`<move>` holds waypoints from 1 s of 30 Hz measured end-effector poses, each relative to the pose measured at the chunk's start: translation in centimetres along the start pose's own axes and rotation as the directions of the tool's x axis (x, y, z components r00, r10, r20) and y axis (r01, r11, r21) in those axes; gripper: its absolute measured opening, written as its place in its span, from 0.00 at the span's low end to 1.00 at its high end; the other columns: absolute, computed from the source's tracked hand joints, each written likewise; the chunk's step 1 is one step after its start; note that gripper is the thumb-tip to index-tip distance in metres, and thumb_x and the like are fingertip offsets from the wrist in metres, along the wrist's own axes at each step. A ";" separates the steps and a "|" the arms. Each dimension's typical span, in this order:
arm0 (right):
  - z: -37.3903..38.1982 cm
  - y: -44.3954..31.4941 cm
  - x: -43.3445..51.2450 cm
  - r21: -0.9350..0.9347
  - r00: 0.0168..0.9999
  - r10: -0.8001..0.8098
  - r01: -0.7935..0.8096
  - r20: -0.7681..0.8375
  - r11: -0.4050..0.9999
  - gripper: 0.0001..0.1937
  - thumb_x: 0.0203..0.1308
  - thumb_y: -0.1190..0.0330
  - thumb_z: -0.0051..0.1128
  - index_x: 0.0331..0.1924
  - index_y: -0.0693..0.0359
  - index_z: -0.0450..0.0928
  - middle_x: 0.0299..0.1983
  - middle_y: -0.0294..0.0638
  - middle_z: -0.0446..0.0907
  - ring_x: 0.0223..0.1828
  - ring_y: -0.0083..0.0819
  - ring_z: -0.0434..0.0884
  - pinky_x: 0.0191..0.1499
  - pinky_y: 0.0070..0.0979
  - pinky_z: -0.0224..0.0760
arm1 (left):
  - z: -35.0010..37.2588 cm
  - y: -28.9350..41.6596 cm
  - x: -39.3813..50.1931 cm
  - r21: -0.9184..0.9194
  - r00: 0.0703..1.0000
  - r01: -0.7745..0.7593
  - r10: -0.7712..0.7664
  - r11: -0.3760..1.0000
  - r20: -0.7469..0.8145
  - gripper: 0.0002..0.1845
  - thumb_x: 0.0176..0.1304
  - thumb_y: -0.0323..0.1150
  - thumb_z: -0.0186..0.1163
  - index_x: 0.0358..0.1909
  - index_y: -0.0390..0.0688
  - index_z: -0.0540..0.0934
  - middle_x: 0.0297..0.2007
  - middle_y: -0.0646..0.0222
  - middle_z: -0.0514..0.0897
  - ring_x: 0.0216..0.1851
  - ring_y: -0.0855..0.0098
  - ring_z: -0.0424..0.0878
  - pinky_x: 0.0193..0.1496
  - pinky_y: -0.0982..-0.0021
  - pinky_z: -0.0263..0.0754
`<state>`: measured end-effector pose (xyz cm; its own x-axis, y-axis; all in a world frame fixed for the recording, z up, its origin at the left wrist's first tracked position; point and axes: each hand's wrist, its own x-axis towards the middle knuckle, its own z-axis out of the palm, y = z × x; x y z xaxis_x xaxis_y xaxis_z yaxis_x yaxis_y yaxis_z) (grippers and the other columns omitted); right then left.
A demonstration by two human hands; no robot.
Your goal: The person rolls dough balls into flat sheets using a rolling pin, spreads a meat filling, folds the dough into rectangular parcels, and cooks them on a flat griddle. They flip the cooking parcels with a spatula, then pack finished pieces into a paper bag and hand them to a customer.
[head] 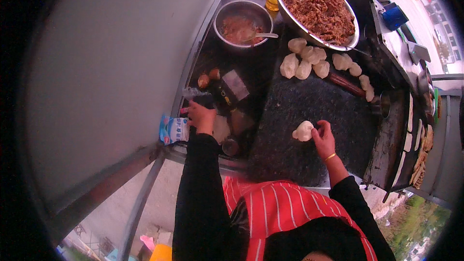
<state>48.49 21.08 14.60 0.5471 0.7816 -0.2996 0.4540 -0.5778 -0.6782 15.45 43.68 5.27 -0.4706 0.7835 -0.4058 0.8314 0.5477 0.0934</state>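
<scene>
My right hand [323, 138], with a yellow bracelet at its wrist, has thumb and fingers on a small piece of pale dough [304, 131] at the middle of the dark work surface [282, 159]. At the left, my left hand [201, 115] reaches among small items, close to a blue and white packet [174, 129] and a crumpled clear plastic bag [195, 92]. Whether it holds anything is hidden. Several dough balls [303, 69] lie together farther back, beside a dark red rolling pin [346, 84].
A large metal bowl of minced filling [317, 11] stands at the back, near a smaller bowl [243, 23] with a spoon. Eggshells [203, 81] and a white box [235, 85] lie left. At the right is a griddle with flat breads [421, 159]. A grey wall panel [127, 54] borders the left.
</scene>
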 end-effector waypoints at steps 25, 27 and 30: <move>-0.6 -0.2 -0.1 0.017 0.999 0.035 -0.035 0.034 0.999 0.21 0.57 0.66 0.61 0.52 0.59 0.68 0.26 0.33 0.70 0.27 0.23 0.70 0.32 0.22 0.67 | 7.1 18.3 -4.0 -0.638 0.923 -0.307 0.385 0.707 -0.017 0.47 0.38 0.38 0.76 0.59 0.32 0.61 0.52 0.47 0.73 0.55 0.52 0.72 0.58 0.58 0.68; -0.6 -0.2 -0.2 0.016 0.997 0.067 -0.068 0.047 0.998 0.21 0.57 0.66 0.61 0.52 0.59 0.68 0.26 0.33 0.70 0.27 0.22 0.70 0.32 0.22 0.67 | 8.6 17.5 -2.9 -0.563 0.872 -0.419 0.488 0.713 -0.031 0.41 0.41 0.38 0.74 0.58 0.36 0.66 0.53 0.49 0.72 0.55 0.52 0.72 0.59 0.58 0.67; -0.6 -0.2 -0.3 0.048 0.997 0.057 -0.059 0.043 0.997 0.20 0.57 0.66 0.61 0.52 0.59 0.68 0.26 0.33 0.70 0.27 0.22 0.70 0.32 0.22 0.67 | 8.0 14.6 -0.9 -0.295 0.738 -0.612 0.664 0.734 0.119 0.30 0.46 0.35 0.69 0.53 0.40 0.74 0.54 0.53 0.73 0.56 0.53 0.71 0.60 0.57 0.66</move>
<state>48.65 20.79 15.22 0.5414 0.7567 -0.3664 0.3863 -0.6110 -0.6910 30.36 48.62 -0.24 0.2396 0.9072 -0.3459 0.8107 0.0090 0.5854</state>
